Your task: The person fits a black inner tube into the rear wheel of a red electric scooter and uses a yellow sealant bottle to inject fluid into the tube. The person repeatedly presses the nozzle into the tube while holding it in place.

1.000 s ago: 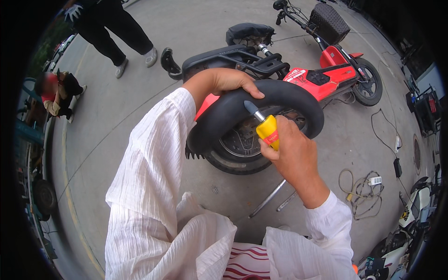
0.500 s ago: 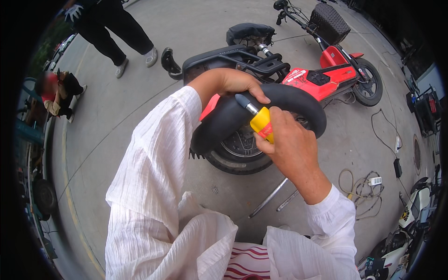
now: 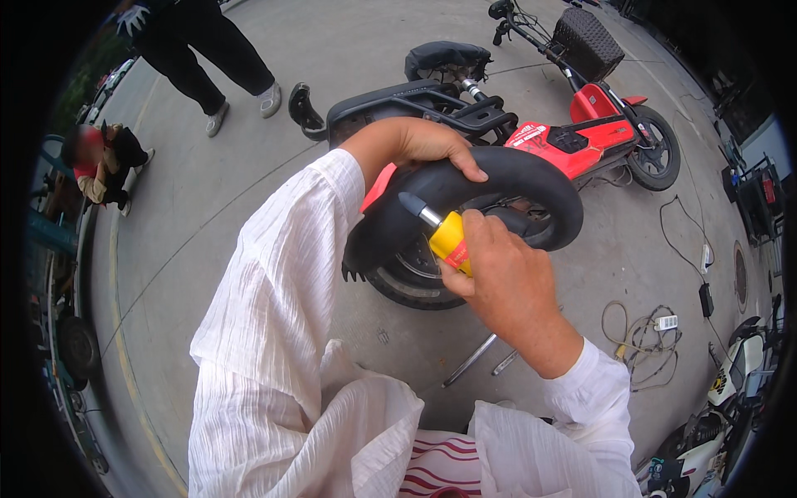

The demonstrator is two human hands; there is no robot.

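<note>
A black inflated inner tube [image 3: 548,178] is held up over the wheel of a red electric scooter [image 3: 573,137] that lies on its side. My left hand [image 3: 436,148] wraps over the tube's upper edge, its thumb pressed on the near face. In my right hand [image 3: 519,278] is a yellow handheld grinder [image 3: 451,241] with a grey cone-shaped tip [image 3: 413,204]. That tip lies against or just over the tube's left part; actual contact is hard to make out. Below the tube shows the wheel's black tyre [image 3: 415,296], partly hidden by the tube and my right hand.
Two metal rods [image 3: 470,361] lie on the concrete below the wheel. A tangled cable with a white power strip [image 3: 666,323] is on the right. Parked scooters [image 3: 701,440] line the lower right. One person [image 3: 207,50] stands at upper left; another [image 3: 108,166] crouches farther left.
The grinder in my right hand has moved left and slightly down across the tube. My left hand keeps its hold, with the tube shifted only a little.
</note>
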